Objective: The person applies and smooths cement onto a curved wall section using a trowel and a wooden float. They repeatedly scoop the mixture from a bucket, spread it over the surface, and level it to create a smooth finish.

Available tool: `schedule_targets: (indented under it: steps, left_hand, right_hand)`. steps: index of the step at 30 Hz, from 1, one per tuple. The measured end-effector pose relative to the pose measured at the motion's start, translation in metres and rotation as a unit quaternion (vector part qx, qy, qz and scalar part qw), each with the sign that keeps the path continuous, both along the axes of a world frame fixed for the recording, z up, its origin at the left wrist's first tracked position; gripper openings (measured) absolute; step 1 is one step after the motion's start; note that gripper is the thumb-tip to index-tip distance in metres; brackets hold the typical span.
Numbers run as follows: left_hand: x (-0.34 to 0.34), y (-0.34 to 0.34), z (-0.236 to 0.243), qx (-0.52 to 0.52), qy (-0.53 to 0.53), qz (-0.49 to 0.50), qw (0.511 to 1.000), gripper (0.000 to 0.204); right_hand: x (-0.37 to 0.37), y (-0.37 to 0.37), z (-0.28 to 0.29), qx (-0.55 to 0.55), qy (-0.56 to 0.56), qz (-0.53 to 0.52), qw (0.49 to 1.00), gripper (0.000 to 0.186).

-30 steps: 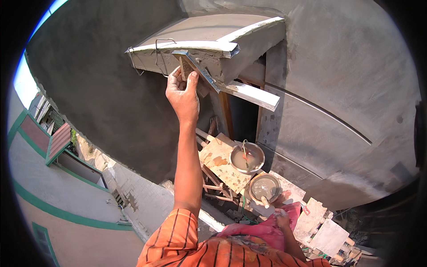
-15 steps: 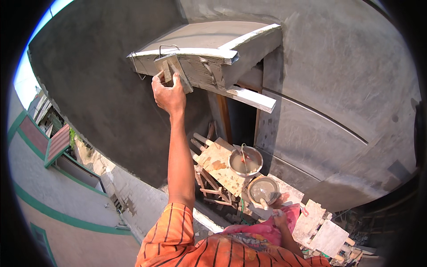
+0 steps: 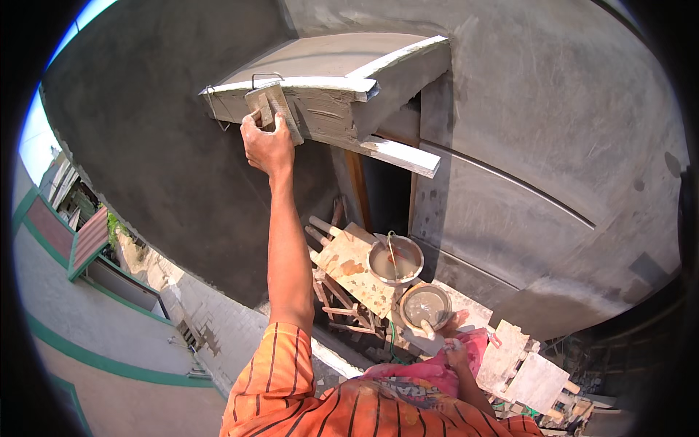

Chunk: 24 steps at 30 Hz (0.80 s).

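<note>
My left hand (image 3: 268,148) reaches up and grips a plastering float (image 3: 275,113) by its small block handle. The flat plate of the float lies against the front face of a concrete canopy (image 3: 328,115), whose wet grey mortar shows streaks. Along the canopy's top front edge runs a white straight board (image 3: 306,84), with a bent wire clamp (image 3: 266,75) over it beside the float. A second wire clamp (image 3: 214,105) sits nearer the left end. Low down, my right hand (image 3: 456,355) is closed beside pink cloth; what it holds, if anything, is hidden.
Below, a wooden platform (image 3: 348,269) carries a basin of murky water (image 3: 395,260) and a bowl of grey mortar (image 3: 426,304). A white-edged beam (image 3: 400,156) juts out under the canopy by a dark doorway (image 3: 386,193). Grey plastered walls (image 3: 524,109) stand around; the paved ground lies far below at left.
The whole view has shifted slightly, with the scene moving left and up. My left hand keeps the float at nearly the same spot. A curved grey lump on the canopy's face no longer shows.
</note>
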<state>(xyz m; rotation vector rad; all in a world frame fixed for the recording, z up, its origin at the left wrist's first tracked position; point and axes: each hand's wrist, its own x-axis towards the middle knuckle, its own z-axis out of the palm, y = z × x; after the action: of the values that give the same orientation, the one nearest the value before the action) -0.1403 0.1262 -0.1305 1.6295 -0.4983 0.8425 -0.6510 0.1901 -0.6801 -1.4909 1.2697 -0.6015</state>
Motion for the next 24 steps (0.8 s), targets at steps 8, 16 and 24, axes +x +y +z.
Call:
schedule_targets:
  steps: [8, 16, 24]
  left_hand:
    - [-0.074, -0.02, -0.012, -0.048, -0.085, -0.187, 0.978, 0.038]
    - [-0.009, 0.004, -0.007, -0.004, 0.024, -0.047, 0.999, 0.036]
    - [-0.083, -0.014, -0.029, -0.027, -0.087, -0.197, 0.976, 0.038]
  right_hand:
    - [0.0, -0.006, -0.004, 0.009, 0.023, 0.001, 1.0, 0.025]
    - [-0.003, 0.004, 0.0, -0.028, 0.061, 0.006, 0.998, 0.024]
    - [0.001, 0.0, -0.004, 0.038, 0.025, -0.015, 0.999, 0.027]
